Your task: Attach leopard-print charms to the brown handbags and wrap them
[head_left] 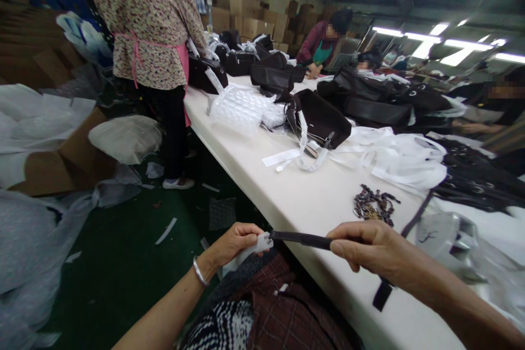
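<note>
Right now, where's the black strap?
Head view, just below centre: the black strap spans from the left hand to the right hand, by the white table, lower left of the dark chains.

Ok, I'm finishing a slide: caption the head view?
Left hand pinches a white strip, right hand grips a black strap, beside a white table bearing black bags.

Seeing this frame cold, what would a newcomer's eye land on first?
Probably the black strap in the foreground, running from the right hand to the white strip pinched in the left hand. Next, the black handbag farther along the white table, right of the bubble wrap. At upper left, a co-worker's floral blouse also stands out.
</note>
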Available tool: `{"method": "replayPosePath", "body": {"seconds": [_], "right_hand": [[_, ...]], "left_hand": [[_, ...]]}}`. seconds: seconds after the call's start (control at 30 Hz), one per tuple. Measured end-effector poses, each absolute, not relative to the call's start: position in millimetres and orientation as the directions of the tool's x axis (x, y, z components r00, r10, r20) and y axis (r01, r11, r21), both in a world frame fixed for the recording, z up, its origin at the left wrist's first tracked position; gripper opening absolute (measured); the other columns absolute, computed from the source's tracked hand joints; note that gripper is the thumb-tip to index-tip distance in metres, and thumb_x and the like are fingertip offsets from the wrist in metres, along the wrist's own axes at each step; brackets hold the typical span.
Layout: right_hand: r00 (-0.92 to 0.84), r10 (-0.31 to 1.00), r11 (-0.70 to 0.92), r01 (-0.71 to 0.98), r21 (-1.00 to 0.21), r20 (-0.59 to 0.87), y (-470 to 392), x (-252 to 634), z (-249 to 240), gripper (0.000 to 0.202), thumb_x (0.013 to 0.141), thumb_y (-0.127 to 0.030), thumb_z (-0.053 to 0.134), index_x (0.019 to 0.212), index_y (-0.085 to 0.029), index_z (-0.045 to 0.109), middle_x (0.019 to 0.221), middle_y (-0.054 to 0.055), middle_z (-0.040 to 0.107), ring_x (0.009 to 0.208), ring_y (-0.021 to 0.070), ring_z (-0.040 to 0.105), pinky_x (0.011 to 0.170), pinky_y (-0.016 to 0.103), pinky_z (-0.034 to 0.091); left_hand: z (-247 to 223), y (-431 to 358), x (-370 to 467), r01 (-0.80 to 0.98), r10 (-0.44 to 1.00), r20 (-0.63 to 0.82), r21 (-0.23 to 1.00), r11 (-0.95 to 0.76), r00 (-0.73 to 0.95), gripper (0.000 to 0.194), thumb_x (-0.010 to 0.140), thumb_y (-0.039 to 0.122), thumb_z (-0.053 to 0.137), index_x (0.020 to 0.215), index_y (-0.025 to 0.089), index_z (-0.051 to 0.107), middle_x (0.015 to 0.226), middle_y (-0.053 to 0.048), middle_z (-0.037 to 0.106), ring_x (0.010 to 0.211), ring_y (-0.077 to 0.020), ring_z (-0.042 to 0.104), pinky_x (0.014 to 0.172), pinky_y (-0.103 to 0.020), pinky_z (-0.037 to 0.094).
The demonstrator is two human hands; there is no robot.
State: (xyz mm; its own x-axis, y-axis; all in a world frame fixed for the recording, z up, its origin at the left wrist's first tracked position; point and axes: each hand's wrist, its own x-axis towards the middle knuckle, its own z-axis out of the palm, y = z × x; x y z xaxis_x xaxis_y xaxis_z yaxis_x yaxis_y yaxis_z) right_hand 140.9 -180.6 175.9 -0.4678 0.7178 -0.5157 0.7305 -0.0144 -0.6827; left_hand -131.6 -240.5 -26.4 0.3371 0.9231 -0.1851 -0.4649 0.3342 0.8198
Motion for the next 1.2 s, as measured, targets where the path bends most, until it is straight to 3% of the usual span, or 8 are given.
{"method": "replayPosePath", "body": {"seconds": [0.23, 0.37, 0.67, 0.83, 0.93, 1.03, 1.2], "right_hand": [[-0.474, 0.713, 0.062, 0.776, -0.628, -0.516, -183, 141, 178, 0.033, 0.082, -0.047, 0.060, 0.088, -0.018, 0.075, 0.062, 0.000, 0.060, 0.057, 0.0112, 0.047, 0.052, 0.023, 0.035], [-0.450, 0.745, 0.189, 0.850, -0.492, -0.492, -189, 135, 180, 0.030, 0.084, -0.043, 0.057, 0.085, -0.020, 0.076, 0.062, 0.000, 0.062, 0.056, 0.0115, 0.049, 0.049, 0.023, 0.031], [-0.491, 0.774, 0.431, 0.871, -0.237, -0.399, -194, 112, 170, 0.020, 0.083, -0.037, 0.058, 0.081, -0.027, 0.075, 0.070, 0.002, 0.069, 0.061, 0.0150, 0.057, 0.055, 0.027, 0.028], [-0.513, 0.777, 0.504, 0.854, -0.129, -0.366, -196, 93, 156, 0.020, 0.085, -0.037, 0.058, 0.082, -0.025, 0.073, 0.074, 0.005, 0.070, 0.066, 0.0187, 0.061, 0.055, 0.028, 0.025], [-0.540, 0.753, 0.517, 0.839, -0.170, -0.376, -197, 83, 147, 0.020, 0.086, -0.034, 0.058, 0.083, -0.022, 0.073, 0.078, 0.007, 0.071, 0.071, 0.0201, 0.063, 0.058, 0.029, 0.028], [-0.570, 0.724, 0.477, 0.821, -0.314, -0.388, -192, 85, 144, 0.018, 0.085, -0.033, 0.058, 0.084, -0.022, 0.073, 0.077, 0.005, 0.071, 0.070, 0.0176, 0.061, 0.059, 0.028, 0.033], [-0.535, 0.660, 0.254, 0.819, -0.515, -0.527, -172, 119, 147, 0.024, 0.085, -0.036, 0.055, 0.081, -0.020, 0.072, 0.066, 0.001, 0.066, 0.056, 0.0125, 0.053, 0.051, 0.024, 0.033]], "left_hand": [[-21, -239, -131, -0.436, 0.892, -0.184, 0.819, 0.372, 0.414, 0.038, 0.072, 0.043, 0.079, 0.091, 0.011, 0.075, 0.080, -0.010, 0.073, 0.058, -0.0120, 0.061, 0.054, -0.019, 0.045], [-16, -237, -134, -0.316, 0.858, -0.137, 0.891, 0.325, 0.495, 0.049, 0.074, 0.049, 0.076, 0.102, 0.010, 0.073, 0.088, -0.011, 0.073, 0.061, -0.0123, 0.062, 0.055, -0.019, 0.044], [-2, -234, -126, -0.205, 0.821, -0.162, 0.925, 0.319, 0.548, 0.042, 0.075, 0.041, 0.076, 0.106, 0.012, 0.072, 0.093, -0.009, 0.073, 0.066, -0.0125, 0.061, 0.060, -0.020, 0.044], [9, -232, -119, -0.150, 0.815, -0.164, 0.944, 0.293, 0.556, 0.038, 0.077, 0.039, 0.074, 0.105, 0.014, 0.073, 0.089, -0.006, 0.072, 0.068, -0.0126, 0.059, 0.063, -0.021, 0.043], [19, -234, -111, -0.087, 0.843, -0.145, 0.971, 0.221, 0.518, 0.030, 0.079, 0.034, 0.071, 0.102, 0.015, 0.074, 0.089, -0.004, 0.071, 0.073, -0.0135, 0.059, 0.070, -0.022, 0.044], [26, -236, -105, 0.017, 0.898, -0.099, 0.995, 0.102, 0.429, 0.024, 0.083, 0.032, 0.066, 0.098, 0.015, 0.074, 0.087, -0.003, 0.071, 0.075, -0.0145, 0.059, 0.070, -0.022, 0.043], [16, -237, -108, 0.169, 0.956, -0.025, 0.985, -0.026, 0.292, 0.024, 0.087, 0.033, 0.059, 0.094, 0.015, 0.074, 0.081, -0.003, 0.070, 0.071, -0.0149, 0.058, 0.067, -0.023, 0.043]]}}
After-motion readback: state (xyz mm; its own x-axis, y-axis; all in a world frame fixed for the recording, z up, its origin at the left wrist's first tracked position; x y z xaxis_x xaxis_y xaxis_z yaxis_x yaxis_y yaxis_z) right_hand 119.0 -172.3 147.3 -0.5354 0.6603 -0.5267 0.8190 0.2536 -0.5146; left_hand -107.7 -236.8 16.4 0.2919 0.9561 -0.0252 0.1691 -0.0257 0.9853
